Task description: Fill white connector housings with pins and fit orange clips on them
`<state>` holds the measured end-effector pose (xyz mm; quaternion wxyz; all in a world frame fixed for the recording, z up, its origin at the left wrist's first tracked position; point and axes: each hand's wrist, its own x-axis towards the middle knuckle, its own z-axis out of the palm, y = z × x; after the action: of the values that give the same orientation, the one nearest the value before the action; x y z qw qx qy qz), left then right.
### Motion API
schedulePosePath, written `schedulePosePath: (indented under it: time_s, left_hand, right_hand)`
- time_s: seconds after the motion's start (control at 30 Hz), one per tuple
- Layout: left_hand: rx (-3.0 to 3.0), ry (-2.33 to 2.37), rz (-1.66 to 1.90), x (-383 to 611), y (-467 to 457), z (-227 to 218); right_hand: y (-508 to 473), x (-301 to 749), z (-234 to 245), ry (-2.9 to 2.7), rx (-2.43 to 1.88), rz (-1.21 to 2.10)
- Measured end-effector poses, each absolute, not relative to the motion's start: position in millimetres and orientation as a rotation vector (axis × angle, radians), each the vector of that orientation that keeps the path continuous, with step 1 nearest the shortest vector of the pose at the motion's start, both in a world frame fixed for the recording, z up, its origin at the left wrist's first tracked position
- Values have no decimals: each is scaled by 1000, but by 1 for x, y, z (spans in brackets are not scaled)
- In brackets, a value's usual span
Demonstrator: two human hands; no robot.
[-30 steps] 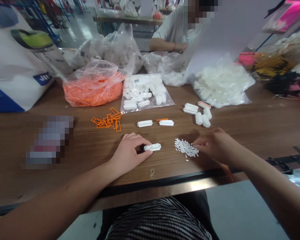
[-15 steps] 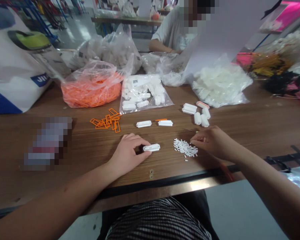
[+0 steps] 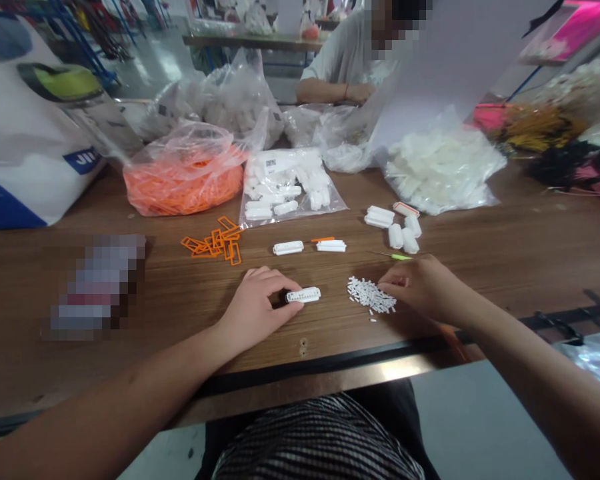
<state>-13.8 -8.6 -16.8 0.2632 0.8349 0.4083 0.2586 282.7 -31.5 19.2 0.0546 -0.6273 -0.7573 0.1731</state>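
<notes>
The left hand (image 3: 255,303) pinches a plastic strip (image 3: 304,295) by its end; it looks light and stiff. The right hand (image 3: 423,287) nips at tiny, likely slippery white bits (image 3: 371,297); I cannot tell whether it holds any.

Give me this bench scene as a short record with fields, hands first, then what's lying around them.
Left: left hand grips a white slotted housing lying on the wooden table.
Right: right hand, fingertips at a pile of tiny white pieces; grip unclear.
Nearby: green-tipped tool, orange frames.
Behind: bag of orange parts, bag of white parts.
Other: person seated across.
</notes>
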Motion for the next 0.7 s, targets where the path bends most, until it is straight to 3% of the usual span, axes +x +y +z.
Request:
schedulePosePath:
  time_s: [0.37, 0.53, 0.7]
  left_hand:
    - [2248, 1097, 708, -13, -9, -16]
    - [2216, 1127, 709, -12, -11, -15]
    - [2228, 1090, 704, -12, -10, -13]
  right_hand:
    - [-32, 280, 19, -1998, -1983, 639]
    - [-29, 242, 32, -2023, -1621, 835]
    - [-20, 204, 27, -2293, -1385, 724]
